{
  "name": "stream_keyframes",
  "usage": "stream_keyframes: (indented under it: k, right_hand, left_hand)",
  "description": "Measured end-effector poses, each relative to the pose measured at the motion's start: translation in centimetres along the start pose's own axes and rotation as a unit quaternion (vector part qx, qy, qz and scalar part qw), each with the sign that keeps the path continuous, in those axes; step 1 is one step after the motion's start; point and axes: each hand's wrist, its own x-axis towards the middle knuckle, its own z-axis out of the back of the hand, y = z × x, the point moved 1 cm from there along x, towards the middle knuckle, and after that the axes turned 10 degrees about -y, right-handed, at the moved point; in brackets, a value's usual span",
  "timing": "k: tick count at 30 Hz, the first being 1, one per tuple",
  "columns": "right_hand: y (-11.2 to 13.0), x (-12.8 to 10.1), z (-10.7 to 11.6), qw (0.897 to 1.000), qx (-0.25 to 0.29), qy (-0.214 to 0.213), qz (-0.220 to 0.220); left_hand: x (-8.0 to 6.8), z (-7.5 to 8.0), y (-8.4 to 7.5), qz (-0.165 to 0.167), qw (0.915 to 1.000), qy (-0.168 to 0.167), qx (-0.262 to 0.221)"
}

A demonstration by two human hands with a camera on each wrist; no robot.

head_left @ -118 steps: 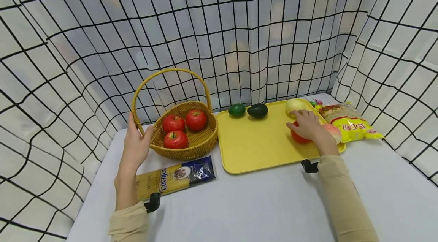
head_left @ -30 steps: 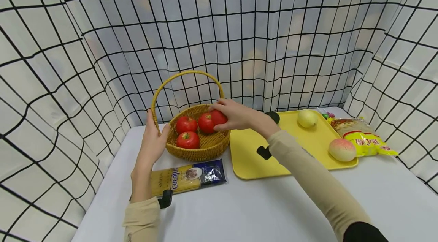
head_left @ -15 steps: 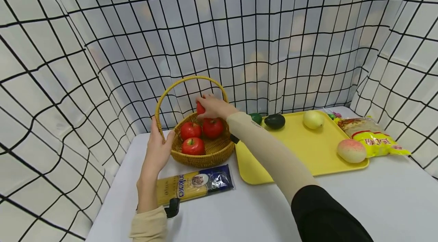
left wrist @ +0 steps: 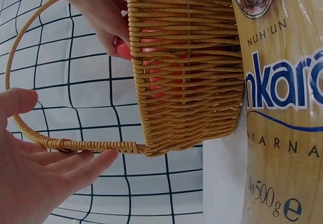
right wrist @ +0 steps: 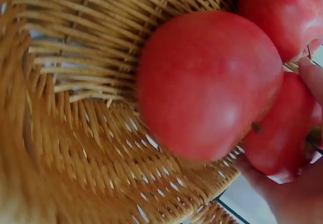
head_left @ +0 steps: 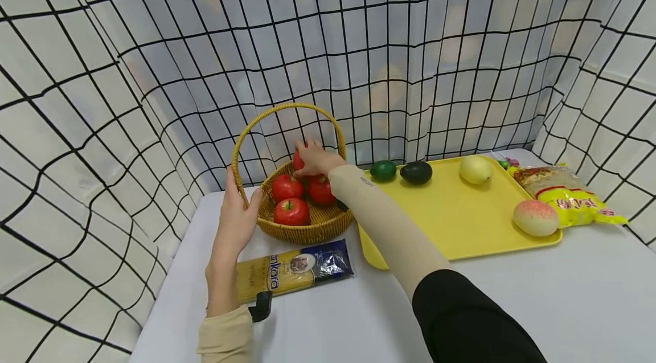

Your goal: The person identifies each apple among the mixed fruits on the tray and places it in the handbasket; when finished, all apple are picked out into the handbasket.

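Observation:
A wicker basket with a tall handle stands at left centre, and three red apples lie in it. My right hand reaches over its back part and grips another red apple, partly hidden by the fingers. The right wrist view shows that apple between thumb and fingers, close to the apples in the basket. At the handle's left side, my left hand touches the wicker with nearly straight fingers, the thumb held apart from it.
Right of the basket lies a yellow tray with two dark green avocados, a pale yellow fruit and a peach. A pasta pack lies before the basket. A yellow food bag lies at right; netting surrounds the table.
My right hand has carried the red apple from the tray leftward to the basket's back, then slightly down. The left hand stays at the handle. The head view has shifted.

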Motion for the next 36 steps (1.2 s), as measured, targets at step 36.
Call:
stream_keyframes:
  k: [36]
  right_hand:
    - [-4.9, -11.9, 2.1, 0.99, 0.018, 0.042, 0.133]
  left_hand:
    - [0.4, 0.2, 0.1, -0.005, 0.9996, 0.01, 0.027]
